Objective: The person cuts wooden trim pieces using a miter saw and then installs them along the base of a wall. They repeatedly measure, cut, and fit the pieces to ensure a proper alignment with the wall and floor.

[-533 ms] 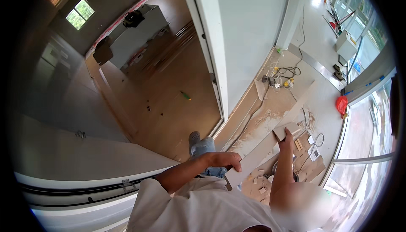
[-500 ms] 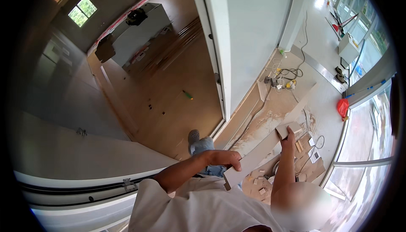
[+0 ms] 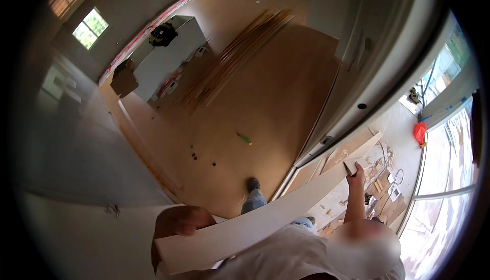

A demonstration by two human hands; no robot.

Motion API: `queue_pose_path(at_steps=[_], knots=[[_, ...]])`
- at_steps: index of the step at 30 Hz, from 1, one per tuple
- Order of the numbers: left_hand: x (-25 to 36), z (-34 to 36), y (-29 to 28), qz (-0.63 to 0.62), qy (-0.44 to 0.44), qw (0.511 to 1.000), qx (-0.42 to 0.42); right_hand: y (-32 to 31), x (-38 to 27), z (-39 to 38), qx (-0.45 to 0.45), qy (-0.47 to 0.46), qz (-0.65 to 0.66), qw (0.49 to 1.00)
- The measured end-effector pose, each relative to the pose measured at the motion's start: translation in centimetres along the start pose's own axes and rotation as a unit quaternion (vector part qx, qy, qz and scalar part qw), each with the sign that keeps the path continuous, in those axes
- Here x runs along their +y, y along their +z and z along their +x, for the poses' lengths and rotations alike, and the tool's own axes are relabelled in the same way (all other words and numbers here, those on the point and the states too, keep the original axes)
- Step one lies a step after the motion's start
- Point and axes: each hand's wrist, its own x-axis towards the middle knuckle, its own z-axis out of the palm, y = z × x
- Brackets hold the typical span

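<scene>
A long pale board slants across my front, from low on the left up to the right. My left hand, slightly blurred, is closed over the board's upper edge near its near end. At the other side my right hand grips the board together with a short pale piece, whose dark end edge shows. The board's far part narrows toward the window side. My shirt front lies just under the board.
Through the doorway, a green-handled tool and small dark bits lie on the brown floor. Beyond are long wooden strips and a large grey box. The door frame rises at right; offcuts and a red bag lie outside.
My view has turned toward the room. The board has swung so its near end reaches farther left, and my left hand has moved left with it. My right hand still grips the board.
</scene>
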Motion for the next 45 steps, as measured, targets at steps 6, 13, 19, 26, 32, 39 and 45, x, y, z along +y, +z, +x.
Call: queue_pose_path(at_steps=[6,13,19,26,32,39,45], knots=[[-10.3,-9.1,-6.2,-0.266,0.194,0.882,0.338,5.3,11.6,-9.9,0.058,-0.019,0.016,0.998],[-11.3,-9.4,-9.1,-0.05,0.035,0.91,0.41,13.6,22.3,-18.2,0.148,-0.019,0.079,0.986],[-5.1,-7.1,-19.2,-0.062,0.196,0.949,0.237,18.3,24.0,-20.3,0.18,-0.01,0.115,0.977],[-1.2,-2.2,-34.3,-0.107,0.422,0.885,0.164,30.7,25.3,-25.8,0.193,0.057,0.119,0.972],[5.1,0.8,-45.7,-0.133,0.376,0.906,0.141,28.1,27.7,-16.7,0.296,-0.02,0.191,0.936],[17.7,-1.4,-59.1,-0.249,0.375,0.88,0.153,22.6,37.3,-6.3,0.255,-0.016,0.181,0.95],[18.2,-2.6,-69.1,-0.303,0.359,0.857,0.211,35.4,40.4,-3.3,0.269,-0.007,0.16,0.95]])
